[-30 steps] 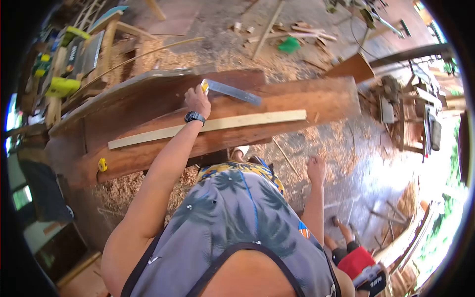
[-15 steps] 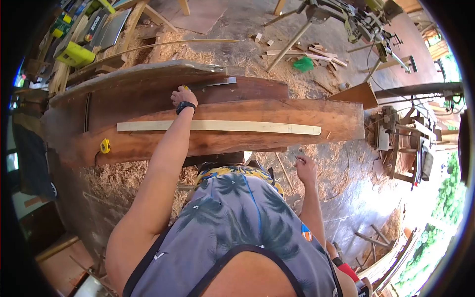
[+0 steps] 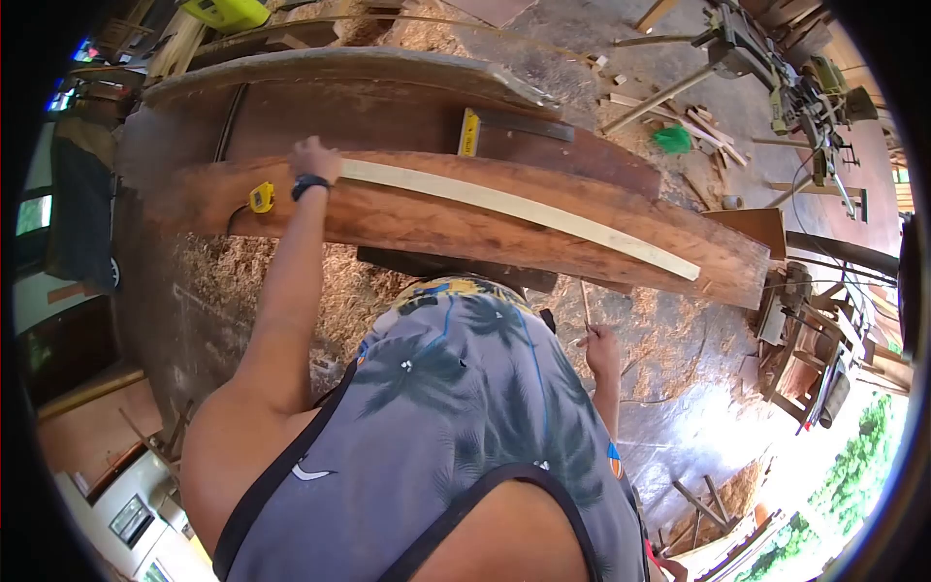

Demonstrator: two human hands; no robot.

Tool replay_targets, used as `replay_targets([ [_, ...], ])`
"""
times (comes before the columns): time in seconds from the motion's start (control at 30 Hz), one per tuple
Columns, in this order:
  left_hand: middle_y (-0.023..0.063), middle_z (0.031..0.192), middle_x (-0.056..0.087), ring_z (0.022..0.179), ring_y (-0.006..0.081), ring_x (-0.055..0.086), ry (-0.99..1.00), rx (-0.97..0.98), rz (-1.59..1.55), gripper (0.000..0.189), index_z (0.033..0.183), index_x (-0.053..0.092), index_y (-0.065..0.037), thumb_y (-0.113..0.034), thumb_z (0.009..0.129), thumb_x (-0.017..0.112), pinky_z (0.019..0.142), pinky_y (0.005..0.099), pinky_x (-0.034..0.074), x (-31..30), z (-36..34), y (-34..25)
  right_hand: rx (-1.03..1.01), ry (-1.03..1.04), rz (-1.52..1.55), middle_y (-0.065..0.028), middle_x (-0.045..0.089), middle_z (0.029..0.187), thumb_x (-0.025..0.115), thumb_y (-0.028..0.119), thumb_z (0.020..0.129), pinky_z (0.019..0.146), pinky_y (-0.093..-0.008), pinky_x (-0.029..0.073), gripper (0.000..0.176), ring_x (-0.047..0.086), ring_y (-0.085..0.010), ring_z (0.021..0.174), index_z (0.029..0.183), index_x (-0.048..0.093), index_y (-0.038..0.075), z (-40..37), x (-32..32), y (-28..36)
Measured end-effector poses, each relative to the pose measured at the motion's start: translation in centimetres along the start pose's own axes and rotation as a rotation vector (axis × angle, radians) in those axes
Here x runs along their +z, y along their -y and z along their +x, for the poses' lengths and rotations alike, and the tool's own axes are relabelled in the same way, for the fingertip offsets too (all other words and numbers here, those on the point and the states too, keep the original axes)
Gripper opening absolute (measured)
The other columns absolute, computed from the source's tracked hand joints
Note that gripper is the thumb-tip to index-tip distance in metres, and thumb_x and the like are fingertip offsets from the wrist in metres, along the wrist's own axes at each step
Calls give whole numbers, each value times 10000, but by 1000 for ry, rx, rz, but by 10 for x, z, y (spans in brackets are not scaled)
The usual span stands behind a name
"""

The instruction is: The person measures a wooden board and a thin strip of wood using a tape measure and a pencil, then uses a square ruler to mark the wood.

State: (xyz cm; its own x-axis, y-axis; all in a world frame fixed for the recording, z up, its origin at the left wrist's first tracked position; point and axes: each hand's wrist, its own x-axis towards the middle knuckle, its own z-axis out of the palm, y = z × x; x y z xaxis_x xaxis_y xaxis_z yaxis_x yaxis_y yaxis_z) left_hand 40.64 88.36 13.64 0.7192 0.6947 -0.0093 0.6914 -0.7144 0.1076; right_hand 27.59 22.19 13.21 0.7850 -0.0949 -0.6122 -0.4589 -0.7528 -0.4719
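A long pale wooden strip (image 3: 524, 210) lies along the reddish-brown plank (image 3: 718, 254). My left hand (image 3: 314, 161), wearing a dark watch, is closed over the strip's left end; its fingertips are partly hidden and slightly blurred. Just left of that wrist, a yellow tape measure (image 3: 262, 197) sits on the plank. Beyond the strip rests a try square with a yellow handle (image 3: 469, 133) and a metal blade (image 3: 529, 126), untouched. My right hand (image 3: 602, 351) hangs low beside my body, fingers pinched together; whatever they hold is too small to make out.
Behind the plank is another dark slab with a rough raw edge (image 3: 339, 68). Wood shavings (image 3: 291, 291) cover the floor. A metal stand with a tool (image 3: 747, 48) stands at the far right, near wood offcuts and a green crumpled item (image 3: 671, 140). A yellow case (image 3: 225, 12) is at top left.
My left hand has let go of the try square and moved to the strip's left end. The view has shifted left. My right hand stays low at my side.
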Motion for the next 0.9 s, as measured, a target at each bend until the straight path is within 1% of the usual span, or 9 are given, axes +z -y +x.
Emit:
replay_targets([
  [0.1, 279, 1423, 507, 1337, 405, 481, 471, -25, 190, 522, 1315, 609, -47, -377, 912, 564, 1088, 498, 415, -12, 45, 107, 25, 13, -41, -229, 726, 956, 546, 117, 882, 866, -458, 522, 291, 690, -395, 974, 1112, 651, -25, -9, 12, 10],
  [0.17, 291, 1468, 462, 1345, 428, 470, 509, -16, 416, 532, 1376, 555, -49, -308, 912, 573, 1095, 495, 417, -35, 27, 130, 27, 2, -35, -229, 721, 965, 580, 120, 866, 857, -465, 522, 253, 688, -399, 975, 1066, 645, -22, -3, 20, 14],
  [0.27, 280, 1458, 474, 1310, 445, 490, 299, -5, 221, 558, 1388, 529, -66, -279, 884, 640, 1072, 480, 443, 7, 24, 202, 10, -22, -64, -232, 714, 966, 630, 124, 841, 846, -473, 521, 222, 683, -405, 975, 1019, 637, -8, -8, 30, 50],
  [0.47, 233, 1362, 574, 1217, 416, 565, 152, 151, 46, 608, 1354, 560, -106, -298, 807, 741, 1030, 456, 476, 5, 17, 201, -222, -103, -125, -234, 705, 868, 623, 112, 828, 777, -467, 541, 152, 689, -421, 883, 934, 663, 11, 6, 31, 140],
  [0.63, 194, 1098, 713, 1037, 344, 672, 403, 284, -443, 344, 1166, 703, -88, -289, 891, 655, 933, 425, 527, -40, -28, 117, -586, -52, 15, -218, 720, 892, 658, 130, 817, 789, -407, 561, 180, 715, -361, 866, 933, 690, -3, 12, 25, 241],
  [0.7, 206, 1135, 708, 1017, 307, 679, 548, 395, -729, 343, 1150, 719, -87, -325, 922, 626, 882, 408, 534, -24, -66, 79, -649, 67, 51, -205, 727, 910, 682, 149, 815, 795, -389, 562, 216, 721, -337, 877, 966, 703, -4, 14, 34, 269],
  [0.77, 205, 1086, 713, 1015, 309, 674, 493, 924, -721, 368, 1139, 720, -80, -366, 923, 633, 852, 401, 528, 1, -100, 36, -667, 234, 97, -196, 734, 927, 704, 184, 812, 806, -379, 559, 268, 725, -307, 886, 1008, 715, 1, 17, 43, 293],
  [0.83, 210, 1032, 714, 983, 328, 680, 1061, 525, -546, 355, 1094, 737, -72, -360, 911, 637, 831, 417, 525, -74, -146, -51, -653, 392, 186, -189, 739, 928, 720, 223, 802, 804, -373, 554, 304, 721, -277, 871, 1015, 725, 6, 24, 64, 297],
  [0.9, 214, 983, 710, 930, 343, 681, 919, 738, -525, 349, 1059, 736, -57, -354, 898, 647, 811, 424, 520, -53, -173, -76, -591, 498, 187, -177, 743, 906, 726, 246, 787, 783, -368, 549, 312, 712, -262, 839, 988, 734, 7, 34, 77, 289],
])
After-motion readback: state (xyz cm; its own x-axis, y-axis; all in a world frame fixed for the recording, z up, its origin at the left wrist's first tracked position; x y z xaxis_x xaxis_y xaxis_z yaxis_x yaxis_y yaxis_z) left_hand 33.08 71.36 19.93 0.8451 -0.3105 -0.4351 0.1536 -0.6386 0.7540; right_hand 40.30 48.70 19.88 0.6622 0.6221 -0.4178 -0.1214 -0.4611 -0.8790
